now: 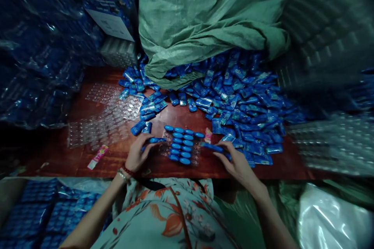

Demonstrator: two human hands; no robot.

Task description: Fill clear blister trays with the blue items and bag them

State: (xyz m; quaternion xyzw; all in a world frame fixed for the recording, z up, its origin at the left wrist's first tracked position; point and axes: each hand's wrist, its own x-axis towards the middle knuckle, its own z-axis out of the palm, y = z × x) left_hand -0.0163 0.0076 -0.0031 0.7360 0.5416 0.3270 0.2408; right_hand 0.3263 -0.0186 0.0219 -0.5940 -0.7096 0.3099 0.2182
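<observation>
The person sits at a dark red table (87, 163), both bare hands low over a clear blister tray (182, 146) lying just in front of the body; most of the tray's pockets already carry blue oval pieces, set in short rows. The left hand (137, 155), a beaded bracelet at its wrist, pinches one blue piece (156, 140) between thumb and fingertips at the tray's left edge; the fingers are curled close together around it. The right hand (235, 161) pinches a second blue piece (212, 147) at the tray's right edge, thumb beneath and fingers bent over the top; it looks to touch the tray, though I cannot tell for sure.

Beyond the tray a broad heap of blue packets (242, 105) spreads across the table to the right, spilling from under a big green sack (204, 19); to the left lie sheets of empty clear trays (102, 124), overlapping one another; a small pink wrapper (97, 156) rests near the table's front edge, well apart from the left hand. A blue cardboard box (112, 6) stands open at the back left; filled blue trays (37, 210) are stacked low at the person's left side.
</observation>
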